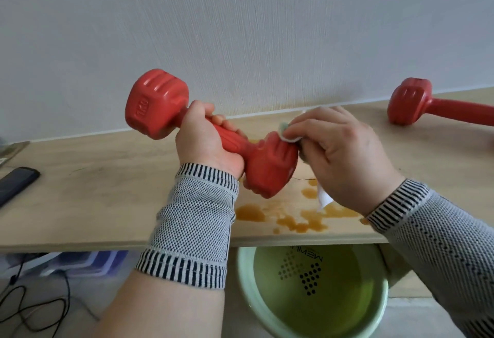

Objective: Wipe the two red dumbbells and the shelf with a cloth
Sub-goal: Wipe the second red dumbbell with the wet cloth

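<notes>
Two red dumbbells are here, and only one is up in the air. Far to the left, a dark flat thing lies on the shelf. It looks like a remote or a phone, but I cannot tell which.

Next comes the left hand. Its fingers are curled tight round the bar of the held dumbbell, which hangs tilted above the shelf, one end high by the wall and one end low. If that hand slips, the heavy dumbbell could drop and bang the wood, or roll off the edge.

Under the low end, sticky brown spills sit on the shelf. If the clean end dips down and touches them, it will get dirty again.

Then comes the right hand. Its fingers are bent over a white cloth and press it on the low end. A corner of the cloth hangs down just above the spills, so it might soak some up and smear it on the dumbbell.

Below the shelf edge stands a green bucket with water in it. A falling dumbbell could land there and splash.

Far right, the other dumbbell lies on the shelf near the wall, partly out of view. It could roll if bumped.
</notes>
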